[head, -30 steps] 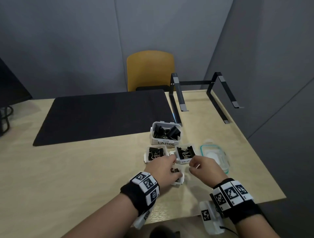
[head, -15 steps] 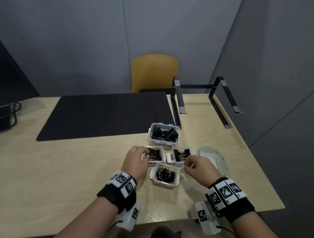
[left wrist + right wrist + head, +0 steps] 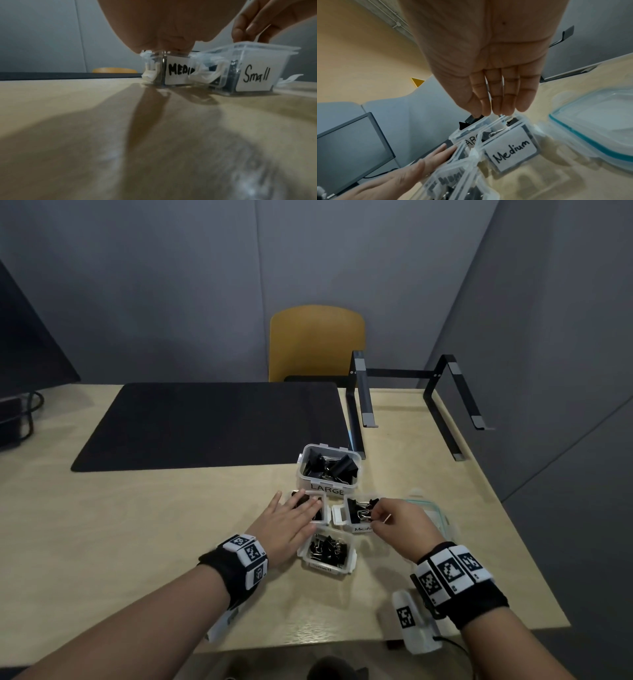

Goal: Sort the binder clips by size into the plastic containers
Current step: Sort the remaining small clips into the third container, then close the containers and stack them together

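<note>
Four clear plastic containers hold black binder clips: the large container (image 3: 327, 491), a left medium container (image 3: 328, 510) (image 3: 178, 71), a right medium container (image 3: 358, 529) (image 3: 511, 151) and the small container (image 3: 322, 567) (image 3: 257, 75). My left hand (image 3: 298, 511) (image 3: 426, 162) lies flat, fingers straight, on top of the left medium container. My right hand (image 3: 375, 515) (image 3: 494, 112) hovers at the right medium container's rim, fingertips together, pinching the wire handle of a binder clip (image 3: 365, 514) that hangs into that container.
A teal-rimmed lid (image 3: 442, 515) (image 3: 590, 135) lies right of the containers. A black mat (image 3: 212, 422) covers the far table; a black laptop stand (image 3: 359, 405) stands far right. A yellow chair (image 3: 315, 344) sits behind, a monitor (image 3: 351, 142) at left.
My left hand left the small container, moved up-left and now lies flat on the left medium container. My right hand stayed at the right medium container, still pinching.
</note>
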`<action>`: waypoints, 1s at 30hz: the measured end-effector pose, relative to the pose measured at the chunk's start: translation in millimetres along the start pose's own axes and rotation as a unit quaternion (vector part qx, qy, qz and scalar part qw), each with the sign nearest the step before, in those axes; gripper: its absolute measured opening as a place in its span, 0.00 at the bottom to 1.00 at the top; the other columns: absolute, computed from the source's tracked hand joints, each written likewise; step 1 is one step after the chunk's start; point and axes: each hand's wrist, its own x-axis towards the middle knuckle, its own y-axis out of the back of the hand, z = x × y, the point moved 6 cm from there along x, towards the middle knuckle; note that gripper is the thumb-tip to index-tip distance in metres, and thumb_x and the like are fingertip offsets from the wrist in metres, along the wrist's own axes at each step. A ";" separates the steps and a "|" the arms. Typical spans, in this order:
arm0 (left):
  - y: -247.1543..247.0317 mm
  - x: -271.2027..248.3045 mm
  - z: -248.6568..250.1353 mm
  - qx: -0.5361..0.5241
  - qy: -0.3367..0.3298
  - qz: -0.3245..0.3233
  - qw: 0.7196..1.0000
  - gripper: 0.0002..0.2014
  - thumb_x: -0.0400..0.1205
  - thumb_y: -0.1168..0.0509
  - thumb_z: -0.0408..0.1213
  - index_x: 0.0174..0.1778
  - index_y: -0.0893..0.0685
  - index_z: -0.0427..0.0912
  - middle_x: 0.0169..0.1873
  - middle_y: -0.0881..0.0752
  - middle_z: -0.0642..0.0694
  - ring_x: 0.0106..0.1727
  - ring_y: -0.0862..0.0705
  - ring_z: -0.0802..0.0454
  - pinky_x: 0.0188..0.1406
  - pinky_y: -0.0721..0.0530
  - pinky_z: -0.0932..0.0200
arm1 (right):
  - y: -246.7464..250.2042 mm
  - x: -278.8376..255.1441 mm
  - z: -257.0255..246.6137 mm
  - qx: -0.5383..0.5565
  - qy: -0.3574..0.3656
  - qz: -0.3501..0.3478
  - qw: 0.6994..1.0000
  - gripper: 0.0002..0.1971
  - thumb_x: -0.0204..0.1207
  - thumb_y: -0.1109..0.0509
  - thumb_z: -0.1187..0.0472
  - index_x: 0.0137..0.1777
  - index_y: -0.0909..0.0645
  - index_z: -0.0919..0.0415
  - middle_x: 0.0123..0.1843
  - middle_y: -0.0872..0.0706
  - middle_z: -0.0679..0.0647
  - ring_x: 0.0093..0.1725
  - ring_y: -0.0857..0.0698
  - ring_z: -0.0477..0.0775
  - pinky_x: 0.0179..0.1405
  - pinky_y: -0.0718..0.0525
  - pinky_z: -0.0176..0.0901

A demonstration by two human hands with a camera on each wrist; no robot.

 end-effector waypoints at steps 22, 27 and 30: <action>15.1 2.3 -15.0 -0.086 0.017 0.024 0.996 0.38 0.84 0.45 0.55 0.83 0.60 0.50 0.83 0.57 0.54 0.82 0.61 0.60 0.81 0.64 0.54 | -16.4 36.4 -16.2 -0.187 0.070 -0.094 0.975 0.17 0.69 0.27 0.62 0.56 0.26 0.59 0.58 0.20 0.54 0.56 0.26 0.53 0.52 0.28 0.39; 16.3 -0.9 -27.2 -0.268 0.094 0.052 0.957 0.37 0.83 0.41 0.52 0.83 0.53 0.48 0.83 0.48 0.50 0.83 0.48 0.54 0.83 0.49 0.50 | -4.9 34.5 -28.5 -0.197 0.073 -0.095 0.973 0.24 0.67 0.23 0.59 0.60 0.28 0.57 0.61 0.22 0.53 0.58 0.27 0.53 0.53 0.28 0.39; 21.1 -1.8 -29.9 -0.357 0.128 0.073 0.922 0.32 0.85 0.40 0.45 0.83 0.46 0.49 0.82 0.41 0.49 0.80 0.37 0.51 0.79 0.37 0.53 | 6.6 33.9 -39.3 -0.193 0.081 -0.083 0.974 0.25 0.67 0.24 0.58 0.62 0.29 0.55 0.60 0.22 0.52 0.55 0.29 0.50 0.51 0.28 0.38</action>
